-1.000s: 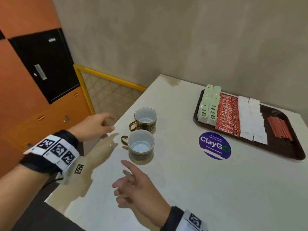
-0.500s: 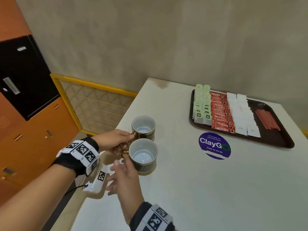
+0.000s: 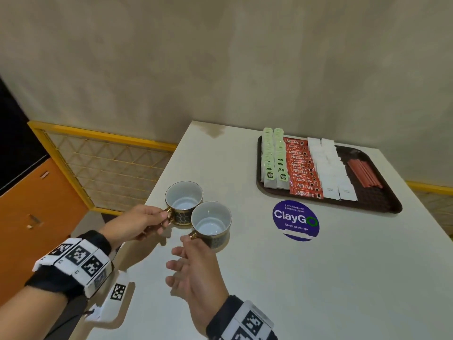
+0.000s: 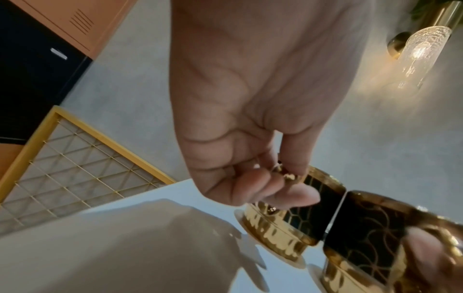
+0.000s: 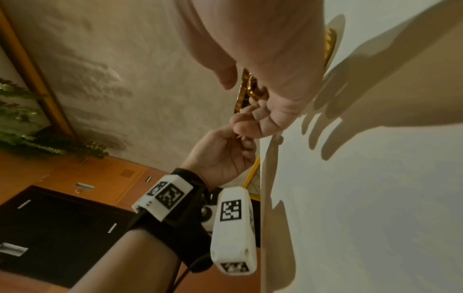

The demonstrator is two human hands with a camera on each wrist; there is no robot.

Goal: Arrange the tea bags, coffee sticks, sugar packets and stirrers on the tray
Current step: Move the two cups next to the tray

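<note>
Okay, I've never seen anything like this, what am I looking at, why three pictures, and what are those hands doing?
No machine here: a person wears three cameras. The head view looks down at a white table; the other two look along each wrist. The checkered blocks on the wrists are marker bands.

The left hand pinches the gold handle of the farther cup; the right hand has its grip on the nearer cup.

Farther back, a brown tray holds tea bags, coffee sticks, sugar packets and stirrers in rows.

A mottled beige plaster wall (image 3: 220, 57) rises behind the white table (image 3: 318, 278). To the left stand orange lockers (image 3: 36, 204) with a black door, beside a yellow-framed lattice panel (image 3: 105, 165). A glowing glass wall lamp (image 4: 421, 53) hangs higher up.
</note>
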